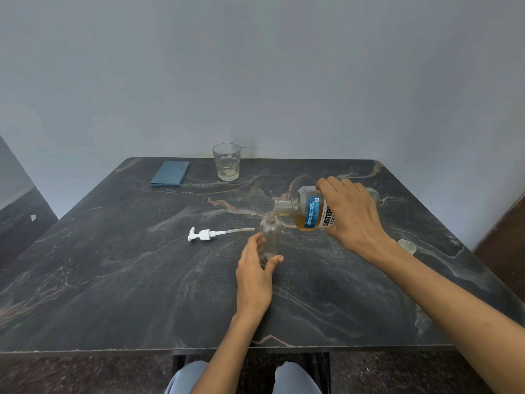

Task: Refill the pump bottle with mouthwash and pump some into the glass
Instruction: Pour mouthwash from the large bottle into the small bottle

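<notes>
Pump head (202, 234) off; left hand (255, 273) gripping near-empty pump bottle (270, 234), right hand (352, 214) gripping tipped mouthwash bottle (308, 209); filling, recapping, pumping into glass (226, 162) outstanding.

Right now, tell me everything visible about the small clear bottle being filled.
The small clear bottle looks like transparent plastic, round-bodied with a narrow open neck, its pump removed. It stands upright near the middle of the dark marble-look table, nearly empty. The left hand grips its lower body; the tilted mouthwash bottle has its mouth just above the neck.
</notes>
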